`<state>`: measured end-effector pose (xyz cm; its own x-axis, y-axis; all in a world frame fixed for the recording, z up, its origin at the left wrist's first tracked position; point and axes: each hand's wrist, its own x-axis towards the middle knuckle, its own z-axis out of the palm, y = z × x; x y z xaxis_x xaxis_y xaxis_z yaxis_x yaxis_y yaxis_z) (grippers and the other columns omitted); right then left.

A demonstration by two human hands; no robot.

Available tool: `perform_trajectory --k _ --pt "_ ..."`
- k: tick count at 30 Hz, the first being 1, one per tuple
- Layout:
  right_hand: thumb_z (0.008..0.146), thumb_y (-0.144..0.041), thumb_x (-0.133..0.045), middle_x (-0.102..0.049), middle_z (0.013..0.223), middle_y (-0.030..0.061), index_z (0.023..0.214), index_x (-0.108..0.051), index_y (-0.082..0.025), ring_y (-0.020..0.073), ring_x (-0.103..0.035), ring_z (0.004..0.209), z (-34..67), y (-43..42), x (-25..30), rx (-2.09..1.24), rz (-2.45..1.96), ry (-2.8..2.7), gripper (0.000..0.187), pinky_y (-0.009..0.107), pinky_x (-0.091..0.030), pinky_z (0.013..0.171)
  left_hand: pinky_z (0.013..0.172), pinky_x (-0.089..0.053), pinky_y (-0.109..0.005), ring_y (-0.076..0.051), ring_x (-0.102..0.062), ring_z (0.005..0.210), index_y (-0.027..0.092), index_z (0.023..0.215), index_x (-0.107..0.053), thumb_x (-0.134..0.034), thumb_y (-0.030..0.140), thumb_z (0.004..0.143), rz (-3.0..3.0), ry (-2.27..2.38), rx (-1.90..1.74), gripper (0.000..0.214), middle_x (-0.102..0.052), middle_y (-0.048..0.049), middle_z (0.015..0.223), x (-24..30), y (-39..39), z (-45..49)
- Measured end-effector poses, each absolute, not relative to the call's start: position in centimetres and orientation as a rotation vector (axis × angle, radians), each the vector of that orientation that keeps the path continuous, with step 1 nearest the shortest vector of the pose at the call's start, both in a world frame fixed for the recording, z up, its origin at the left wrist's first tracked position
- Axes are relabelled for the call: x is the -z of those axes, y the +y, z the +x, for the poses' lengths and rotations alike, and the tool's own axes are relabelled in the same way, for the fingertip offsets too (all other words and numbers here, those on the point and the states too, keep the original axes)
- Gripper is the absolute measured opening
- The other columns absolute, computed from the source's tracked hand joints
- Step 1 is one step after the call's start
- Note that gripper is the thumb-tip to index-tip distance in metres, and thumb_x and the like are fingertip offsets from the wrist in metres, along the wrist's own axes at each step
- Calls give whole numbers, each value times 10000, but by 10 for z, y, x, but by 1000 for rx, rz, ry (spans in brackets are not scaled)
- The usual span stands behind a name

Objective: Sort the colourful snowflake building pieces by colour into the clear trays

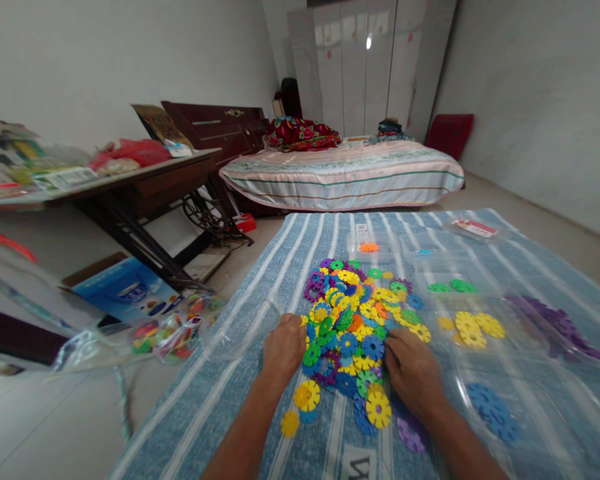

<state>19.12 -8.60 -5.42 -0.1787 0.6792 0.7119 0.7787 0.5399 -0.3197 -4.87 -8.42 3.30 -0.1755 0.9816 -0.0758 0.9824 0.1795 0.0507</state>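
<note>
A heap of flat, flower-shaped plastic discs in yellow, blue, green, purple and orange lies on a blue striped cloth. My left hand rests at the heap's left edge, fingers curled down onto the discs. At the heap's lower right edge lies my right hand, fingers bent and pressed among the discs. What either hand grips is hidden under the fingers. Clear plastic trays hold sorted discs: yellow, green, orange, purple and blue.
A clear bag of coloured pieces lies off the cloth's left edge. A dark wooden table with clutter stands at the left. Behind the cloth is a bed and a white wardrobe.
</note>
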Motion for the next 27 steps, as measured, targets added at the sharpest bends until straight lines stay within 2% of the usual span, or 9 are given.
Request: perform_trajectory --k 4,8,11,14,19,24,27 --pt "874 -172 -440 -656 934 87 800 -659 -183 181 -593 882 191 -85 52 114 -1199 -1907 232 321 -489 803 737 -446 -290 -210 -633 902 141 962 -589 -289 201 937 1956 2380 -64 307 -626 -111 1033 -31 -84 -49" --pt "876 -148 -434 -649 921 83 791 -653 -187 177 -585 886 189 -84 49 84 -1195 -1912 238 307 -481 781 717 -447 -318 -239 -621 874 145 866 -592 -300 145 900 2024 2393 -248 294 -627 -129 938 -27 -81 -53" --pt "880 -145 -429 -642 910 76 787 -644 -195 173 -579 885 188 -82 48 70 -1199 -1906 239 304 -473 781 753 -450 -350 -254 -606 864 180 777 -574 -291 169 891 2115 2332 -435 305 -627 -125 866 -30 -79 -53" --pt "880 -143 -430 -635 902 74 793 -638 -193 170 -573 868 187 -81 48 50 -1208 -1899 231 303 -466 782 757 -454 -334 -224 -609 804 213 719 -557 -323 242 882 2100 2191 -670 286 -635 -84 803 -42 -77 -43" --pt "875 -135 -432 -627 902 77 803 -633 -186 173 -562 883 187 -82 48 35 -1212 -1900 220 298 -457 778 547 -414 -252 -133 -559 500 209 695 -552 -374 338 860 1795 1907 -739 274 -551 35 541 -65 -70 1" --pt "869 -126 -408 -614 818 63 803 -623 -184 167 -557 811 187 -82 47 -3 -1221 -1935 232 284 -452 731 575 -418 -220 -124 -580 552 205 647 -545 -387 275 839 1893 1628 -731 259 -542 40 506 -71 -54 59" --pt "841 -134 -411 -633 797 69 822 -627 -190 183 -565 789 186 -82 47 45 -1237 -1909 224 293 -452 714 624 -438 -226 -134 -594 632 200 636 -570 -404 244 827 2019 1536 -707 257 -611 11 601 -71 -43 93"
